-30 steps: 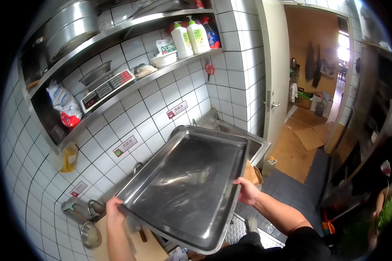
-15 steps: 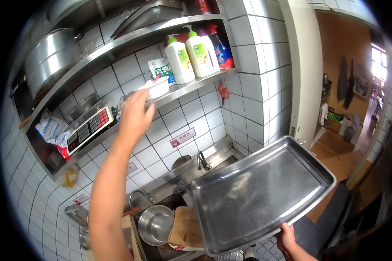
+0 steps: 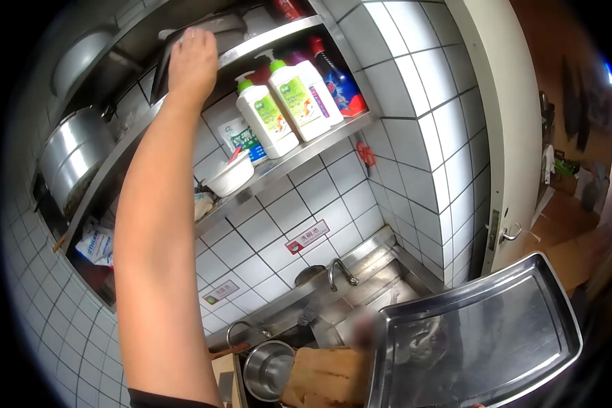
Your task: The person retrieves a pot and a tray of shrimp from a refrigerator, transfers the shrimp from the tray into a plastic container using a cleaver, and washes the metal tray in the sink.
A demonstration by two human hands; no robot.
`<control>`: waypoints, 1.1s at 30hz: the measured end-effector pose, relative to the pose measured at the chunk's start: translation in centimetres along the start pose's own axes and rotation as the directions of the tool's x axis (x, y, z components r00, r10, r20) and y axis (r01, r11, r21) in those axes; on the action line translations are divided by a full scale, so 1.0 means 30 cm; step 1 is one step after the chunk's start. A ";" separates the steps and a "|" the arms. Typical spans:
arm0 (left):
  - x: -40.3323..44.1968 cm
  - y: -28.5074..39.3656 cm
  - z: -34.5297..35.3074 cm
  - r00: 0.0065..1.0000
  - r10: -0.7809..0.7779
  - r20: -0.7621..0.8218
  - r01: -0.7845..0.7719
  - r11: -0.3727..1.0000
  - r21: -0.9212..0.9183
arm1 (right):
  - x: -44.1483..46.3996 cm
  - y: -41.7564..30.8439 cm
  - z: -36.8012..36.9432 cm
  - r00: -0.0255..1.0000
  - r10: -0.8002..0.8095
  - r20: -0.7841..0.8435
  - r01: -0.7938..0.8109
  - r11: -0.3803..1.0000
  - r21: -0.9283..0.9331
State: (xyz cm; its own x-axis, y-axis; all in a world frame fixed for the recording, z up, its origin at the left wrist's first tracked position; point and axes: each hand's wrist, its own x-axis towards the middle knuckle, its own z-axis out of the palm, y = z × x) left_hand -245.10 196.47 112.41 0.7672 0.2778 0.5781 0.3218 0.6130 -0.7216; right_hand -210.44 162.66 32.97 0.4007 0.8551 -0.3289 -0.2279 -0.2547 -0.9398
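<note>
My left hand (image 3: pixel 193 62) reaches up to the top shelf, its fingers closed over the edge of a dark metal tray (image 3: pixel 226 26) lying there. The forearm hides part of the shelves. At the lower right a large rectangular metal tray (image 3: pixel 476 333) hangs tilted in front of the sink. My right hand (image 3: pixel 480 406) holds it by its near edge; only a bit of the fingers shows at the frame's bottom. Below my left hand, on the lower shelf, stand white pump bottles (image 3: pixel 268 119) with green collars and a white bowl (image 3: pixel 231 175).
A steel shelf (image 3: pixel 292 160) runs along the tiled wall, with a big metal pot (image 3: pixel 78 160) at left. Beneath are a sink with a faucet (image 3: pixel 340 272), a steel bowl (image 3: pixel 268 370) and a cardboard piece (image 3: pixel 330 376). A door (image 3: pixel 506 136) stands at right.
My left hand has gone up from beside the white bowl to the tray on the top shelf. The large tray in my right hand has shifted down and right in view.
</note>
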 end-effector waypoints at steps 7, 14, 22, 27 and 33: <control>0.066 0.038 0.010 0.985 -0.094 0.143 0.055 0.966 0.252 | 0.061 -0.032 -0.034 0.991 0.135 0.021 -0.136 0.964 0.231; 0.088 -0.038 0.018 0.959 -0.168 0.230 0.114 0.966 0.231 | 0.115 -0.057 -0.136 0.989 0.150 0.012 -0.145 0.923 0.356; 0.023 -0.215 -0.145 0.933 -0.169 0.318 0.191 0.981 -0.041 | 0.104 -0.044 -0.120 0.974 0.218 0.054 -0.214 0.826 0.522; -0.079 -0.345 -0.229 0.935 -0.153 0.319 0.193 0.976 -0.099 | 0.085 -0.106 -0.075 0.971 0.219 0.093 -0.231 0.783 0.578; -0.251 -0.500 -0.290 0.964 -0.160 0.211 0.201 0.961 -0.191 | -0.056 -0.262 0.023 0.962 0.094 0.256 -0.237 0.752 0.615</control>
State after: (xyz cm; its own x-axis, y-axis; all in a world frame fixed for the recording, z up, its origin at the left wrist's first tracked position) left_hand -250.88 178.75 115.57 0.5713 0.3256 0.7534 0.5695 0.5038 -0.6495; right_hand -209.94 163.53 40.98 0.1368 0.9142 -0.3815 -0.8122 -0.1170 -0.5716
